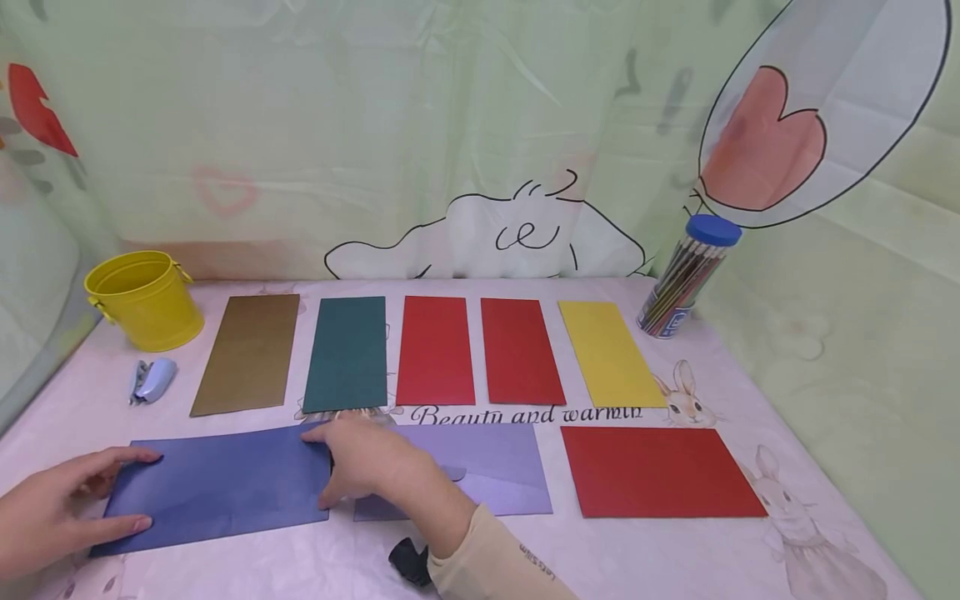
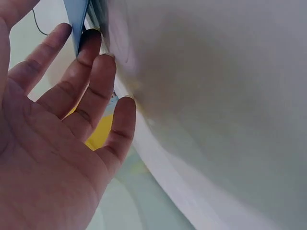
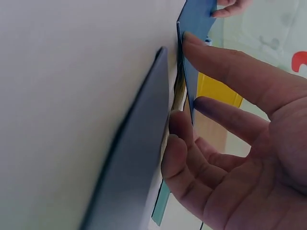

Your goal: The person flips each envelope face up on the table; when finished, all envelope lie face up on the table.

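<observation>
Blue envelope point(image 1: 225, 483): front left of desk point(image 1: 637, 558), ends held by left grip point(image 1: 60, 510) and right grip point(image 1: 367, 458), both part-open. Lilac envelope point(image 1: 498, 467): partly hidden by right arm point(image 1: 438, 504). Black object point(image 1: 408, 560): unidentifiable.

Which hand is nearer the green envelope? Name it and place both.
Right. The right hand is just in front of the green envelope, at the right end of the blue envelope; the left hand is farther away to the left, at the blue envelope's other end.
</observation>
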Demonstrator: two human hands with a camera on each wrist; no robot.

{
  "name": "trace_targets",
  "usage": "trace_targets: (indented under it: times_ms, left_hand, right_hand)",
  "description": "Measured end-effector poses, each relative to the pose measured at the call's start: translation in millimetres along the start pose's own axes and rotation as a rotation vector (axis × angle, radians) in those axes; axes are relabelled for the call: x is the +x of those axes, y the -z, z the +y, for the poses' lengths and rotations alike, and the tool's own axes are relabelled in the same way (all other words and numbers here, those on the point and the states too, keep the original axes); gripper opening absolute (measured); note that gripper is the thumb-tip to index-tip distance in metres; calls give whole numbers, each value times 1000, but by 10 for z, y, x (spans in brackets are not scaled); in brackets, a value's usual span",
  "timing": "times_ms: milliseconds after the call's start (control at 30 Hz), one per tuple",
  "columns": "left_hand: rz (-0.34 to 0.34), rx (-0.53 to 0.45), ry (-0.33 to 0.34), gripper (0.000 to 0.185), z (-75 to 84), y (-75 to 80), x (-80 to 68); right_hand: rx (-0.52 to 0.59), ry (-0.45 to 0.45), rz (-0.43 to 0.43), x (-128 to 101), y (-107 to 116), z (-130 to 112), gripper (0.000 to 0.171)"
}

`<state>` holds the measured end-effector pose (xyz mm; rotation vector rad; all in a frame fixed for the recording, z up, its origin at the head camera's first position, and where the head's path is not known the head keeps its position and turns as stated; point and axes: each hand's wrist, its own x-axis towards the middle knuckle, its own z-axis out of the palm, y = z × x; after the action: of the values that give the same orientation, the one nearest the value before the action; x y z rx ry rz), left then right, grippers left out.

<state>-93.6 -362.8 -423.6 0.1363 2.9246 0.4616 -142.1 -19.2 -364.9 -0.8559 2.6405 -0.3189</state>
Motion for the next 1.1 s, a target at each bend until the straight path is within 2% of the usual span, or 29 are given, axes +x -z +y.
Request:
trace_targets:
  times_ms: [200, 433, 567, 667, 767, 867, 1000, 1100]
  left_hand:
    - [-38, 31, -62, 81, 58, 55, -17]
    - [26, 158, -38, 73, 146, 73, -86]
    - [35, 204, -78, 64, 165, 80, -45]
    - [-1, 211, -97, 63, 227, 89, 20]
    - [-40, 206, -91, 63, 340, 106, 80]
    - [-62, 177, -117, 59, 493, 140, 125]
    - [-7, 90, -206, 54, 760, 151, 142]
    - [65, 34, -282, 56, 1018, 155, 166]
  right_hand:
    - [-6, -32, 12, -29, -14, -24, 71]
    - [-50, 11, 41, -66, -15, -32, 56]
    - [-62, 18, 41, -73, -15, -28, 54]
    - [-75, 19, 37, -74, -14, -25, 53]
    - [-103, 41, 27, -79, -6, -28, 51]
    - [-117, 67, 14, -107, 22, -15, 51]
    - [-89, 95, 32, -213, 131, 102, 51]
    - [-52, 101, 47, -342, 250, 279, 53]
